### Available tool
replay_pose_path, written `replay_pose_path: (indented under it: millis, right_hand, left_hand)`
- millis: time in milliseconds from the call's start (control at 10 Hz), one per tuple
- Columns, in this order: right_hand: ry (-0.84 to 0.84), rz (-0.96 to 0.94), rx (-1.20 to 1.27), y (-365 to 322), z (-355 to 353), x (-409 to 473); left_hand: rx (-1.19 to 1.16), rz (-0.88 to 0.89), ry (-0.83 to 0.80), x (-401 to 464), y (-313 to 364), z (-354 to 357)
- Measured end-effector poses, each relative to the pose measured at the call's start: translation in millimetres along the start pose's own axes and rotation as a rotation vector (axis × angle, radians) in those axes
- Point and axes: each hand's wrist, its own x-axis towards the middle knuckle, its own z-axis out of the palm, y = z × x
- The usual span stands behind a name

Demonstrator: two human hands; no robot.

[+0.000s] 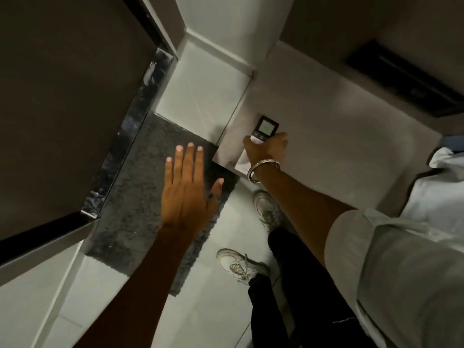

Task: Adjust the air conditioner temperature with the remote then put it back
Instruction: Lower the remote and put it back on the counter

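Note:
A small remote (266, 127) with a dark top and a lit grey screen rests against the pale wall (326, 146) at the right. My right hand (267, 150), with a metal bangle at the wrist, is closed around the remote's white lower part. A white holder (241, 164) shows just below the hand, partly hidden by it. My left hand (187, 189) hovers flat over the floor mat with fingers spread and holds nothing.
A dark grey mat (140, 197) lies on the white tiled floor (200, 101). A dark door (62, 96) with a black frame stands at the left. A black slot-like panel (401, 79) sits on the wall at upper right. My white shoes (266, 212) are below.

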Motion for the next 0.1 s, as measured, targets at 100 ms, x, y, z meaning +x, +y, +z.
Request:
replay_pose_path:
  millis: [100]
  right_hand:
    - [0.016,-0.007,0.002,-0.5,5.3,3.7]
  left_hand:
    - [-0.024,-0.025,0.022,-7.8,1.7,5.2]
